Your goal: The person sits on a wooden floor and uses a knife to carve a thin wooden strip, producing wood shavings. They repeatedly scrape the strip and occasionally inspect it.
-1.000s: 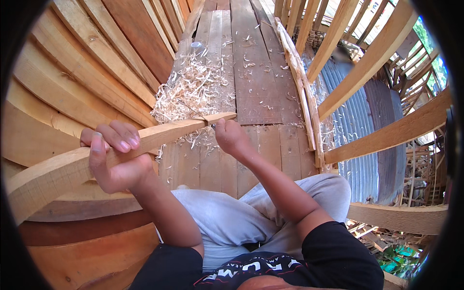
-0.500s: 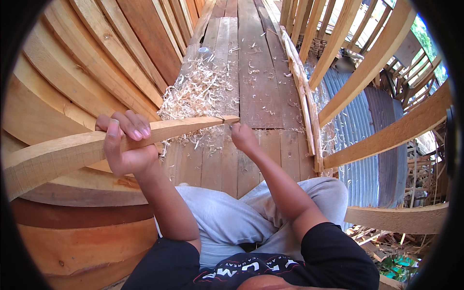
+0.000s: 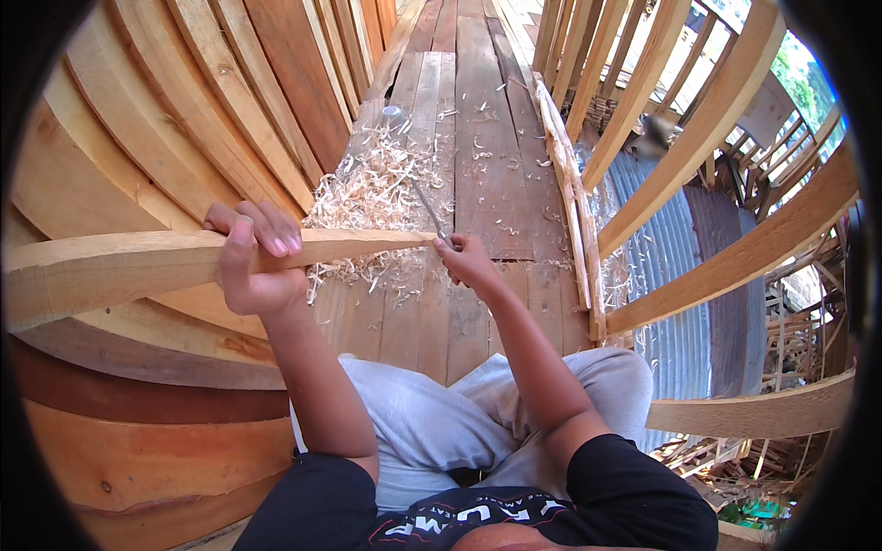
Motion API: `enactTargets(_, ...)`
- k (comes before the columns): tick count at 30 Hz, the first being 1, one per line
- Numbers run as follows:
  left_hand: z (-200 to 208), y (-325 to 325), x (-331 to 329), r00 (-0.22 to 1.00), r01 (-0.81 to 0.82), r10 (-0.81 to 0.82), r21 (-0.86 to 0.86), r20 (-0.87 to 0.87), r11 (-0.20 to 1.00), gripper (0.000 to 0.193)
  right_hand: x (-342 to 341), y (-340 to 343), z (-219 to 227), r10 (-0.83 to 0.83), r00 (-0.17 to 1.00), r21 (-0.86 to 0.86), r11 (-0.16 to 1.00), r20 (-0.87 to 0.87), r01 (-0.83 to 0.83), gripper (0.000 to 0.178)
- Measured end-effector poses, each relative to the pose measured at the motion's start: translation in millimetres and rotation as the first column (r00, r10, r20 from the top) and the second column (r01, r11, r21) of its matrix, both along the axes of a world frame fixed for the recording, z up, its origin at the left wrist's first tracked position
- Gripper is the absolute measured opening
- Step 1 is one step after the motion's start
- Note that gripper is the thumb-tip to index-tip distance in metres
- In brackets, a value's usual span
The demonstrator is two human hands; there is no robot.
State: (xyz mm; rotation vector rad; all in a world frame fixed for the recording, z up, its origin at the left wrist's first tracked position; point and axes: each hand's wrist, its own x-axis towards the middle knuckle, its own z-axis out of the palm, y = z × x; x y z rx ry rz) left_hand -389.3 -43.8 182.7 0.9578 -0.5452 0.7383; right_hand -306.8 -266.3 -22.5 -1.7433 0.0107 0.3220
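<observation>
A long pale wooden piece [image 3: 147,266] runs from the left edge toward the middle and tapers to a narrow tip. My left hand [image 3: 262,262] is wrapped round it, with fingers over the top and the thumb on the near side. Beside the tip, my right hand [image 3: 469,260] is closed on the handle of a knife [image 3: 425,206]. Its thin grey blade points up and away to the left, over the shavings. The fist hides the handle. Whether the blade touches the wood is hard to tell.
Curled wood shavings [image 3: 367,193] lie heaped on the plank floor [image 3: 496,193], with a small cup-like object [image 3: 392,114] behind them. Curved planks [image 3: 119,138] wall the left side. Upright ribs [image 3: 698,138] line the right, with corrugated metal sheeting [image 3: 671,303] beyond. My bent legs [image 3: 413,404] are in front.
The knife blade, lying across the tip before, has swung away and now points up and forward. My right hand has turned and shifted slightly right. The left hand keeps its hold.
</observation>
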Motion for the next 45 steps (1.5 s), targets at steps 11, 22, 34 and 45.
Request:
enactTargets(11, -4, 12, 6, 0.936, 0.306, -0.321, 0.116, 0.143, 0.945, 0.023, -22, 2, 9, 0.121, 0.985, 0.003, 0.993, -0.124, -0.122, 0.04)
enactTargets(22, 9, -3, 0, 0.88, 0.421, -0.468, 0.322, 0.084, 0.848, 0.031, -23, -8, 6, 0.089, 0.989, 0.014, 0.996, -0.122, -0.088, 0.036)
enactTargets(34, 14, -66, -11, 0.978, -0.186, 0.182, 0.033, 0.104, 0.982, 0.029, -20, -6, 17, 0.047, 0.976, 0.054, 0.998, -0.213, -0.036, 0.042)
enactTargets(45, 14, -42, -11, 0.965, 0.205, -0.239, 0.253, 0.11, 0.946, 0.016, -3, -8, -23, -0.185, 0.98, -0.308, 0.939, -0.068, 0.156, 0.068)
